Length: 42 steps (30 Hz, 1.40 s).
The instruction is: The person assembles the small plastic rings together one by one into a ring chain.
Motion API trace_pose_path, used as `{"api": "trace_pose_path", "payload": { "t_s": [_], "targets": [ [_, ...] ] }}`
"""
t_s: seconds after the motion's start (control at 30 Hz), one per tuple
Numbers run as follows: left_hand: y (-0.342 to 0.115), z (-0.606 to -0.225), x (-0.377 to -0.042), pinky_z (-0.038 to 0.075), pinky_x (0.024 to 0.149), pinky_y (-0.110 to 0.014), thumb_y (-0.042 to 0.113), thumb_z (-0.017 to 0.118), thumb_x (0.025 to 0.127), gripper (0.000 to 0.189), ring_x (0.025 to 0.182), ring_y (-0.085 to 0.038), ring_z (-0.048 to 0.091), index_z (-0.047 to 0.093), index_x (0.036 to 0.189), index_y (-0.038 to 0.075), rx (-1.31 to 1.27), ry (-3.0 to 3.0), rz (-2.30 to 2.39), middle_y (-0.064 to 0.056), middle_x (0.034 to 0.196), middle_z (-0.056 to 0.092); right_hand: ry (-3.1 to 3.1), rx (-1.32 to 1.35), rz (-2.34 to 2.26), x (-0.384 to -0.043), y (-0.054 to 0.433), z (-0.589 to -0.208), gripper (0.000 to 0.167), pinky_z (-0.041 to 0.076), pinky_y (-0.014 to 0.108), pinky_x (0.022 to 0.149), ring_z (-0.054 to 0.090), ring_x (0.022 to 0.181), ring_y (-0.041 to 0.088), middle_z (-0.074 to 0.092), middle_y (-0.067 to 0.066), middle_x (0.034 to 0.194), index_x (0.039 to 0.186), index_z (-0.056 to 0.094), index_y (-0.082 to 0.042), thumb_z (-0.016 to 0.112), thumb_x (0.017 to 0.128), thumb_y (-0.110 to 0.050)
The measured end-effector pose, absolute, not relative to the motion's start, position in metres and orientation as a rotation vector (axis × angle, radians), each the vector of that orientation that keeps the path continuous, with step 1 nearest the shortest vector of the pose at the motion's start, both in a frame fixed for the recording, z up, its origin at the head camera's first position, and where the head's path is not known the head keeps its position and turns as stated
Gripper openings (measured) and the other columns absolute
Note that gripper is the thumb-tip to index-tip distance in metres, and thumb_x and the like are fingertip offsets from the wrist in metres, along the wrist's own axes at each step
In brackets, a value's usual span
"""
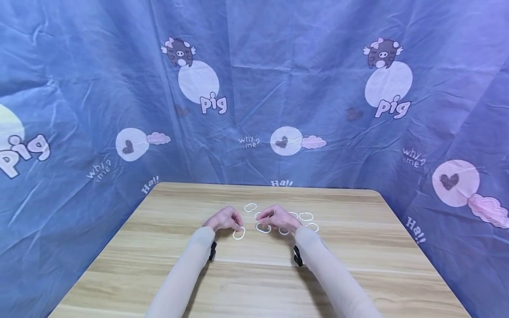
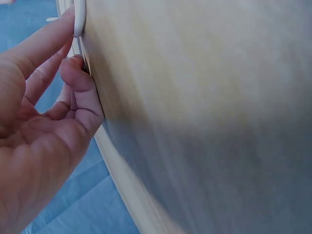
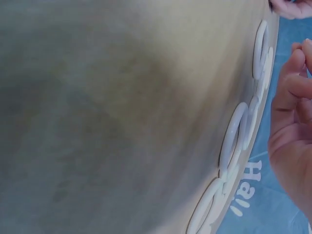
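Note:
My left hand [image 1: 226,218] pinches the far edge of a thin white ring [image 1: 238,239] in the head view. The left wrist view shows a fingertip against that ring [image 2: 80,22], with the other fingers curled behind. To the right, my right hand [image 1: 278,217] hovers over a group of similar rings, partly covering them. Its fingertips are close together above a white ring [image 1: 264,232]. In the right wrist view the right hand [image 3: 292,117] is raised over the row of rings [image 3: 226,148], its fingers bent and nothing visible between them.
Another white ring [image 1: 249,212] lies farther back between the hands. More rings [image 1: 306,220] lie right of the right hand. The wooden table [image 1: 254,274] ends at a blue patterned curtain [image 1: 254,163] behind and on both sides.

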<state>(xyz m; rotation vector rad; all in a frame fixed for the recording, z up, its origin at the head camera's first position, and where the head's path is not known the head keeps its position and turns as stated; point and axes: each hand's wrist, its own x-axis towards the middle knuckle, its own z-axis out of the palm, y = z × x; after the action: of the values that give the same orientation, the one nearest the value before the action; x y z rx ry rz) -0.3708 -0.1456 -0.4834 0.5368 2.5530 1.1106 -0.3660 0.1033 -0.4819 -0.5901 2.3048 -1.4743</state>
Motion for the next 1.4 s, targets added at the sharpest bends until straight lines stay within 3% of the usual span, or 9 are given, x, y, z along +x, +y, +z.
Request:
{"api": "trace_pose_path", "payload": {
  "t_s": [0.27,0.4,0.5,0.67,0.97,1.2,1.4],
  "targets": [
    [-0.146,-0.481,-0.368,0.039,0.062,-0.019,0.005,0.079,0.078,0.008,0.064,-0.007,0.049,0.072,0.08,0.002,0.542,2.571,1.009,0.006,0.066,0.058,2.362,-0.564,-1.465,-0.378,0.096,-0.48,0.02,0.039,0.022,0.05,0.05,0.059,0.011,0.072,0.016,0.093,0.107,0.072,0.003,0.07,0.089,-0.006],
    [-0.149,-0.48,-0.368,0.038,0.059,-0.019,0.004,0.077,0.08,0.007,0.062,-0.007,0.047,0.071,0.081,0.001,0.564,2.542,1.015,0.006,0.065,0.057,2.448,-0.569,-1.41,-0.383,0.089,-0.478,0.019,0.048,0.022,0.068,0.061,0.076,0.009,0.074,0.012,0.099,0.105,0.073,0.0,0.071,0.088,-0.007],
    [-0.15,-0.481,-0.367,0.037,0.058,-0.019,0.004,0.076,0.081,0.007,0.061,-0.007,0.047,0.071,0.082,0.0,0.567,2.529,1.027,0.005,0.066,0.058,2.477,-0.602,-1.397,-0.388,0.085,-0.478,0.019,0.049,0.022,0.08,0.064,0.085,0.009,0.074,0.013,0.1,0.105,0.072,0.002,0.07,0.088,-0.004],
    [-0.15,-0.48,-0.365,0.038,0.059,-0.019,0.006,0.076,0.082,0.007,0.063,-0.007,0.048,0.071,0.084,0.002,0.543,2.51,1.045,0.004,0.068,0.059,2.508,-0.645,-1.352,-0.394,0.08,-0.48,0.019,0.051,0.025,0.078,0.064,0.085,0.012,0.073,0.015,0.1,0.106,0.072,0.001,0.067,0.088,0.001],
    [-0.148,-0.481,-0.364,0.038,0.059,-0.018,0.007,0.075,0.083,0.006,0.064,-0.007,0.048,0.071,0.084,0.003,0.504,2.529,1.017,0.006,0.069,0.057,2.464,-0.656,-1.299,-0.404,0.072,-0.485,0.034,0.055,0.034,0.085,0.066,0.098,0.023,0.07,0.017,0.115,0.117,0.068,0.001,0.062,0.085,0.006],
    [-0.145,-0.481,-0.364,0.037,0.057,-0.018,0.005,0.075,0.083,0.006,0.062,-0.006,0.047,0.071,0.085,0.001,0.512,2.516,1.044,0.004,0.068,0.057,2.443,-0.692,-1.27,-0.406,0.071,-0.487,0.04,0.054,0.036,0.089,0.064,0.106,0.03,0.066,0.022,0.119,0.122,0.062,0.007,0.057,0.083,0.012],
    [-0.146,-0.482,-0.364,0.036,0.055,-0.017,0.004,0.074,0.084,0.005,0.06,-0.006,0.046,0.071,0.084,0.0,0.511,2.519,1.045,0.004,0.067,0.057,2.584,-0.707,-1.125,-0.404,0.062,-0.487,0.043,0.049,0.041,0.097,0.061,0.11,0.031,0.067,0.019,0.117,0.121,0.065,0.004,0.056,0.08,0.013]
  ]
}}
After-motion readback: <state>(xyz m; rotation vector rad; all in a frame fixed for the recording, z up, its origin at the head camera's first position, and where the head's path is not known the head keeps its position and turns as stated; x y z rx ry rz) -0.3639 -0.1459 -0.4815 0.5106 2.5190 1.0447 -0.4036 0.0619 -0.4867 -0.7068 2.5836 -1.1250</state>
